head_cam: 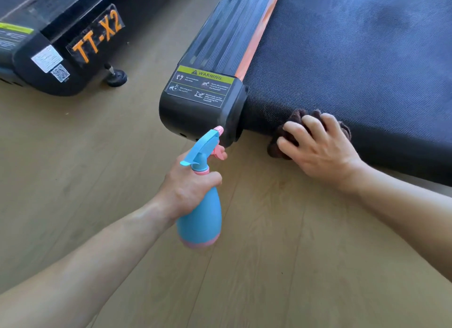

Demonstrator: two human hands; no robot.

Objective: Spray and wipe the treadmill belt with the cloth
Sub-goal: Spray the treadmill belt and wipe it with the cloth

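The right hand (318, 146) grips the cloth (297, 116) with the fingers curled over it and presses it on the near edge of the treadmill belt (354, 58), close to the near left corner. There the belt bends down over the end of the machine, so the cloth hangs partly over the edge, toward the floor (73, 168). I judge that the wiping is at this end edge, where dirt can collect.

The left hand (188, 185) is closed around the neck of the spray bottle (203, 212) and holds it in the air above the floor, apart from the treadmill. One finger reaches to the pink trigger (219, 152). The nozzle points toward the black end cap (195, 117) and the belt corner, probably to be ready for a spray beside the cloth.

The cloth is dark brown, thick and fluffy, bunched into a ball, so it should take up liquid well. The belt is dark with a fine woven grain, matte and a little rough. The bottle is smooth blue plastic, a teardrop shape with a pink base ring. The side rail (220, 34) has long ribs, and an orange strip (259, 34) runs between it and the belt. A warning label (203, 85) sits on the rail's near end. The floor is pale wood planks. A second treadmill (61, 46) stands at the far left.
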